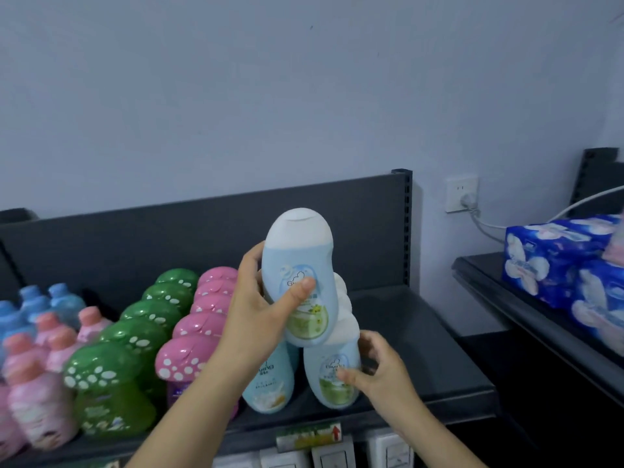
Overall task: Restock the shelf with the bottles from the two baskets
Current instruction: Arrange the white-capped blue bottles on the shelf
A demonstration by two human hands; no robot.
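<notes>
while in left hand (256,307), giving-brand bottle (297,251)

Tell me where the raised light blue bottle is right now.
Centre of the head view: the light blue bottle is gripped in the left hand, lifted above matching bottles on the shelf, just right of the pink mushroom-cap bottles.

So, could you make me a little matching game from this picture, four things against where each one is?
1 raised light blue bottle
2 rightmost standing light blue bottle
3 green mushroom-cap bottles
4 blue tissue packs

A on the neighbouring shelf
B in the left hand grip
C in the right hand grip
D beside the pink mushroom-cap bottles

Pairs: 1-B, 2-C, 3-D, 4-A
</notes>
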